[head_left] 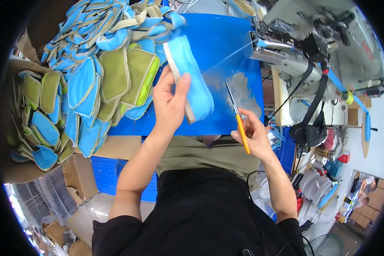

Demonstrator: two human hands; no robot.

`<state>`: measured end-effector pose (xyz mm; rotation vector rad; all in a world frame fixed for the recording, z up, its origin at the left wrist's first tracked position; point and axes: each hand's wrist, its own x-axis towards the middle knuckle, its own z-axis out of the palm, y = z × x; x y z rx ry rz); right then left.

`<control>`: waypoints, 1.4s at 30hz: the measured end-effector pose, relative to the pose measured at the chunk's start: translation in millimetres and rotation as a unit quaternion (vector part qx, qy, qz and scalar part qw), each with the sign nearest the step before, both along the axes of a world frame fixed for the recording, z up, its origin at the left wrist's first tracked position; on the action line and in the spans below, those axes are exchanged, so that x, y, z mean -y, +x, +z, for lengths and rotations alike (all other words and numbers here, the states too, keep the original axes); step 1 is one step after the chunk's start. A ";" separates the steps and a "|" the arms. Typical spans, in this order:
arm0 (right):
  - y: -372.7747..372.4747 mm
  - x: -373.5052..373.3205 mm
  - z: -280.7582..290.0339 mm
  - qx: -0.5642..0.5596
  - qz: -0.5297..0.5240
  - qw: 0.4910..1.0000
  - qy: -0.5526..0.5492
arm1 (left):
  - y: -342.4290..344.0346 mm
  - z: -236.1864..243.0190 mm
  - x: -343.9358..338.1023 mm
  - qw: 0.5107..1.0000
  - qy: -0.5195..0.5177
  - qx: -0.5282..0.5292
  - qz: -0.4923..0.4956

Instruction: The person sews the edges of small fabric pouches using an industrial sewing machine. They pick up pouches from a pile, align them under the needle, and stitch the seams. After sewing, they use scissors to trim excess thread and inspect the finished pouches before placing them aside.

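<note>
My left hand is closed on a blue fabric pad with beige edging, the thumb lying across its face. The pad stands raised and tilted above the blue tabletop. Between the fingers and thumb of my right hand is an orange-handled pointed tool. Its slim metal tip points away from me, and its exact kind is unclear. The tool and the pad are apart. Thin pale threads stretch from near the pad to the sewing machine.
Blue and green pads lie piled at the left of the table, with a heap of edged blue strips behind. A cardboard box of pads stands at far left. Spools sit low right. Blue tape hangs by the machine.
</note>
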<state>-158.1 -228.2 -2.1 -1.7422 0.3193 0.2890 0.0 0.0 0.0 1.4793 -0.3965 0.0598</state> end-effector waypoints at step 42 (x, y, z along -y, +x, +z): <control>-33.2 -67.1 50.7 0.409 -0.146 0.862 -0.262 | -111.0 20.7 14.0 0.973 0.050 0.124 -0.189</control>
